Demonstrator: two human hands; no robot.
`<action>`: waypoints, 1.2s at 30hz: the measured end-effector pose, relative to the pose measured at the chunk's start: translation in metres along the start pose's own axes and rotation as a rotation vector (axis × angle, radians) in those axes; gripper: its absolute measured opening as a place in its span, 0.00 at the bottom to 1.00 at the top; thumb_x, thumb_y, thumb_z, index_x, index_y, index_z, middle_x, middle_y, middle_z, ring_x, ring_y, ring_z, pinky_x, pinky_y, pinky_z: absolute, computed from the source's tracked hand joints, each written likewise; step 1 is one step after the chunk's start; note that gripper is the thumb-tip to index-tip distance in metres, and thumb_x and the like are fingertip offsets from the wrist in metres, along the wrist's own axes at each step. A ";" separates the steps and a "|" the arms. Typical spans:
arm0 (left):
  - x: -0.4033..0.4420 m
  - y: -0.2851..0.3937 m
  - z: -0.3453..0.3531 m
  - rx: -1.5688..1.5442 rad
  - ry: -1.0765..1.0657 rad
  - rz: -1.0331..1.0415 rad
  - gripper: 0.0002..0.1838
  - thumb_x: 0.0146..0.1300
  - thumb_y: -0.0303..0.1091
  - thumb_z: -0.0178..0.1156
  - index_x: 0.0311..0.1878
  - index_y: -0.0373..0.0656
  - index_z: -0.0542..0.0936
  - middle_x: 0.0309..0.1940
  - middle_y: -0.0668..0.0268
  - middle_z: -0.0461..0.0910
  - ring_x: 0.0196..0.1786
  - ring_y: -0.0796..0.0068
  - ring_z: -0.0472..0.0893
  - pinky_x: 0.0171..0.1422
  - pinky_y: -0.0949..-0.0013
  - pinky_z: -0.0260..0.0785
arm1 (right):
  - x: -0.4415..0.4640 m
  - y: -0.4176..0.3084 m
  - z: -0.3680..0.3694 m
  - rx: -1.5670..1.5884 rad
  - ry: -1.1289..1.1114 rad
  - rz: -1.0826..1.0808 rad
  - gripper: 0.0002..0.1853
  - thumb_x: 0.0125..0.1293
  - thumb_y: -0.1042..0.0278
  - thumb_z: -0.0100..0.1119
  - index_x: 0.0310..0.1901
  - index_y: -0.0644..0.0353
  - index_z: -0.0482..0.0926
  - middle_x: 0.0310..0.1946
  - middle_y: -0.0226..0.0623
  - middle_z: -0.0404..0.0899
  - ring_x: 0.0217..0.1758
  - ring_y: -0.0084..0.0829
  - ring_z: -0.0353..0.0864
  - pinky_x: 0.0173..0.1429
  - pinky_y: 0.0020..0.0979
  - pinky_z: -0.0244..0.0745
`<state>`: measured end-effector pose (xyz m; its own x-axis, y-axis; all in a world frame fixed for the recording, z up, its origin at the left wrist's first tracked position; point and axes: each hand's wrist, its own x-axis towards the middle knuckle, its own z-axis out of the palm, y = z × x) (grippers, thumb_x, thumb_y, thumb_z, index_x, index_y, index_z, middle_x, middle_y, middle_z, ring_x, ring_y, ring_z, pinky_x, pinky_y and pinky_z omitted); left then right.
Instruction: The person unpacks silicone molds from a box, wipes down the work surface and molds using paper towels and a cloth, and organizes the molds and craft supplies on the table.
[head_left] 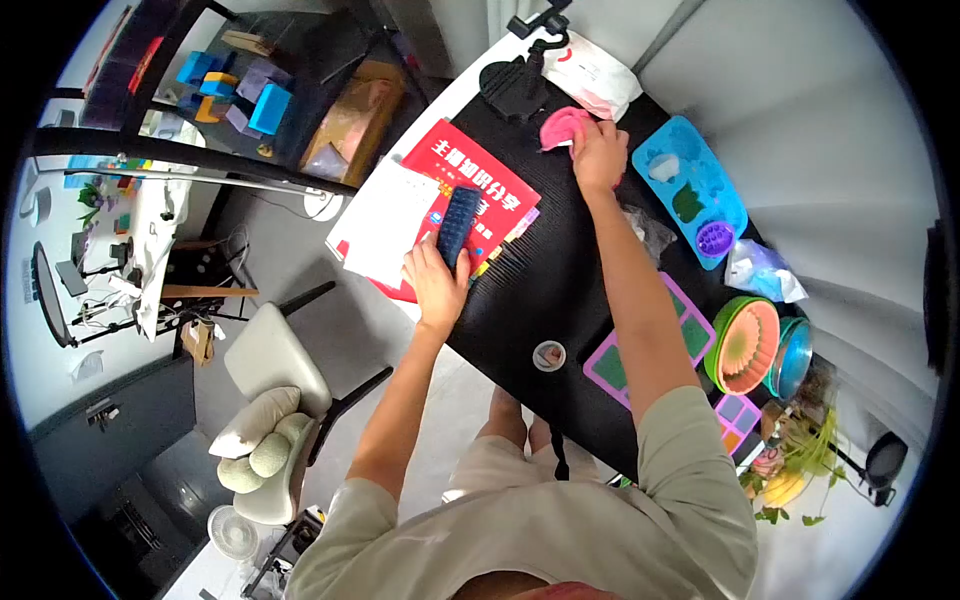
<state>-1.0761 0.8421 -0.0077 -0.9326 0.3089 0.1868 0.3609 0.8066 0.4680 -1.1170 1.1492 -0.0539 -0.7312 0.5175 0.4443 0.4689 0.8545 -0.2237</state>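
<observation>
My left hand (437, 285) is closed around the lower end of a dark blue, narrow block with a gridded surface (458, 222), perhaps an ice cube tray. That block lies over a red book (500, 180) with Chinese print and a white paper sheet (390, 215). Farther off, my right hand (601, 155) grips a soft-looking pink piece (563, 128); its exact kind is unclear, and my fingers hide part of it. A light blue silicone mould (715, 190) lies to the right of that hand.
The black table (540, 290) also bears a black flat item (510, 90), a white packet (595, 75), a purple-rimmed tray (605, 370), a small round cup (549, 356) and stacked fluted bowls (748, 345). A chair (275, 360) with cushions stands at left.
</observation>
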 end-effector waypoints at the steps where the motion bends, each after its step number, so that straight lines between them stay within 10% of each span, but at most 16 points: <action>1: 0.003 0.001 0.001 0.006 0.007 0.005 0.28 0.56 0.41 0.62 0.56 0.36 0.69 0.46 0.55 0.71 0.51 0.55 0.68 0.57 0.53 0.55 | -0.002 -0.001 -0.003 -0.013 -0.020 -0.016 0.11 0.56 0.60 0.61 0.41 0.51 0.82 0.37 0.34 0.75 0.42 0.42 0.73 0.46 0.41 0.71; 24: 0.099 0.105 0.103 0.218 -0.118 0.285 0.30 0.54 0.49 0.63 0.57 0.41 0.72 0.49 0.59 0.70 0.53 0.58 0.67 0.56 0.55 0.58 | -0.249 -0.108 -0.131 0.115 -0.334 -0.041 0.17 0.59 0.64 0.50 0.50 0.52 0.73 0.45 0.34 0.71 0.47 0.38 0.70 0.45 0.38 0.68; 29: 0.049 0.154 0.085 -0.122 -0.221 0.567 0.25 0.49 0.54 0.67 0.40 0.42 0.80 0.44 0.63 0.73 0.52 0.59 0.69 0.52 0.55 0.60 | -0.276 -0.115 -0.143 0.164 -0.414 -0.131 0.19 0.58 0.62 0.51 0.52 0.50 0.74 0.45 0.32 0.71 0.50 0.36 0.69 0.46 0.38 0.66; 36: 0.005 0.182 0.116 -0.243 -0.290 0.312 0.07 0.50 0.39 0.64 0.27 0.48 0.82 0.34 0.63 0.78 0.43 0.59 0.76 0.44 0.55 0.65 | -0.294 -0.101 -0.119 0.345 -0.527 -0.067 0.24 0.58 0.62 0.52 0.57 0.60 0.72 0.59 0.47 0.67 0.61 0.53 0.64 0.55 0.44 0.64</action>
<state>-1.0154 1.0487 -0.0218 -0.7304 0.6727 0.1184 0.5825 0.5230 0.6222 -0.8899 0.9053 -0.0586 -0.9404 0.3401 0.0003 0.2912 0.8055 -0.5161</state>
